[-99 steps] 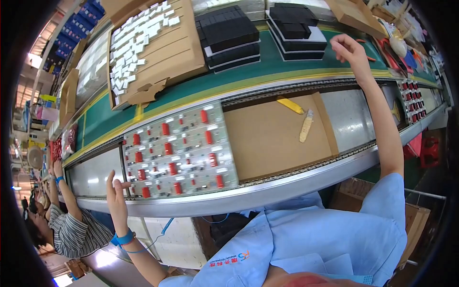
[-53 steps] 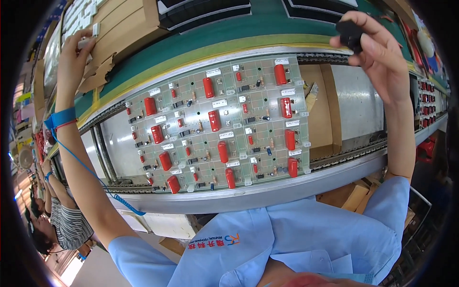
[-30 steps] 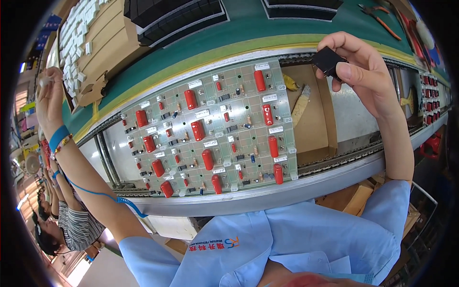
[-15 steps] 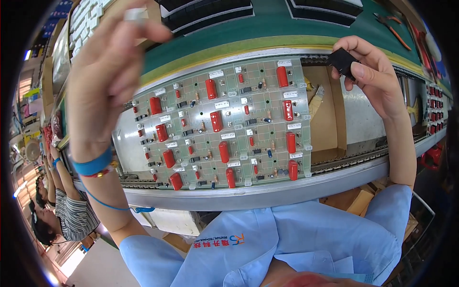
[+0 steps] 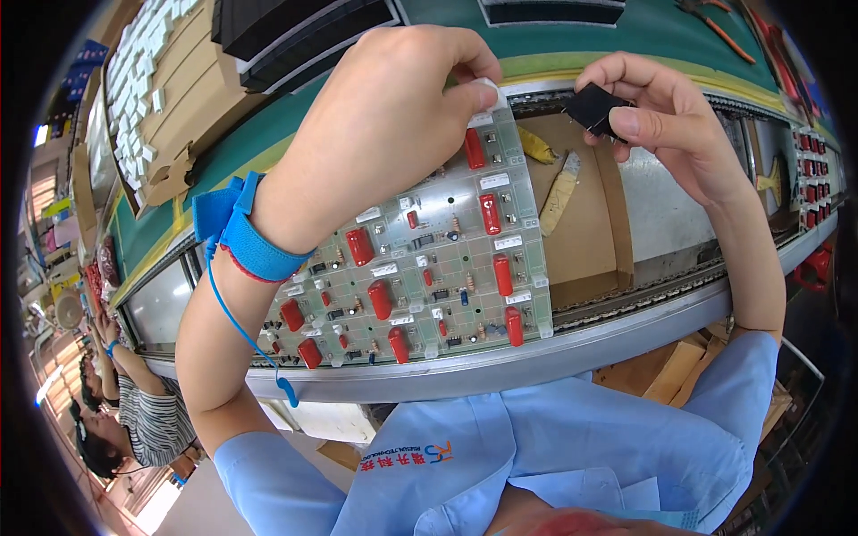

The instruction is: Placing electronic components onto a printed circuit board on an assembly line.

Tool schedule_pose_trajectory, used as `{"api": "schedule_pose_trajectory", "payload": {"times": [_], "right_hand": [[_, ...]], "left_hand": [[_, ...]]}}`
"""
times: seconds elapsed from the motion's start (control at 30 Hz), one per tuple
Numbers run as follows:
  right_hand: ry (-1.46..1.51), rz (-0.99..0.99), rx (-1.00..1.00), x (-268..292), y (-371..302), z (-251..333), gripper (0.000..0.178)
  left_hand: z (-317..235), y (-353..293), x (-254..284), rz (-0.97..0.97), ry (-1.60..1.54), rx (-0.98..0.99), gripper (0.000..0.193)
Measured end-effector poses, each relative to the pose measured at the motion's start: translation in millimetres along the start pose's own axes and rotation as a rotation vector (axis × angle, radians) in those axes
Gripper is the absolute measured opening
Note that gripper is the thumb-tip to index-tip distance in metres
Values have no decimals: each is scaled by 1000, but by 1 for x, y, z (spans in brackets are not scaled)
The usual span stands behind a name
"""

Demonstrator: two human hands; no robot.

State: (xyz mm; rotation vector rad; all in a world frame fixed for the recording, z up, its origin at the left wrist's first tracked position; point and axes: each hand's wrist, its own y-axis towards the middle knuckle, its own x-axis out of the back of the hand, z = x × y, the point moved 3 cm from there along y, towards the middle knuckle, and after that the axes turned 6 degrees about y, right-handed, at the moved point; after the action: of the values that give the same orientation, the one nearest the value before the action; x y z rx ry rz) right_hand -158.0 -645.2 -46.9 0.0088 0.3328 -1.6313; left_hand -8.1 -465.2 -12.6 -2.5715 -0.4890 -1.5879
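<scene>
My left hand (image 5: 420,98) reaches across the circuit board panel (image 5: 438,313) to its far right corner. Its thumb and forefinger pinch a small white block (image 5: 498,96), mostly covered by the fingers. Red capacitors (image 5: 491,213), resistors, small dark chips and white blocks stand in rows on the panel, part of which lies under my left hand and forearm. Beyond the panel's right end, my right hand (image 5: 670,121) holds a black box-shaped component (image 5: 595,109) tilted between thumb and fingers, with thin pins along its lower edge.
The panel lies on a rail conveyor (image 5: 429,380). A cardboard box (image 5: 585,259) with yellow-wrapped pieces sits between the rails. White blocks fill a carton (image 5: 170,170) far left. Black trays (image 5: 304,45) and orange-handled pliers (image 5: 719,27) lie beyond. A blue cord (image 5: 228,313) hangs from my left wristband.
My left hand has come down from the far left to the panel's far right corner with the white block. The panel has shifted left in view. My right hand still holds the black component.
</scene>
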Motion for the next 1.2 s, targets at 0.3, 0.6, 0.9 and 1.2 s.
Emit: {"api": "schedule_pose_trajectory", "payload": {"times": [0.3,0.6,0.9,1.2], "right_hand": [[-103,33,34,6,-5,11,47],[162,-144,-198,0,-7,16,39],[4,-93,-93,-6,-3,5,38],[-423,-109,225,-21,3,-3,37]], "left_hand": [[-7,5,-8,-53,121,-153,16],[-14,5,-6,16,206,-151,15],[-22,3,-5,-37,370,-404,19],[-30,23,37,328,-178,593,28]]}}
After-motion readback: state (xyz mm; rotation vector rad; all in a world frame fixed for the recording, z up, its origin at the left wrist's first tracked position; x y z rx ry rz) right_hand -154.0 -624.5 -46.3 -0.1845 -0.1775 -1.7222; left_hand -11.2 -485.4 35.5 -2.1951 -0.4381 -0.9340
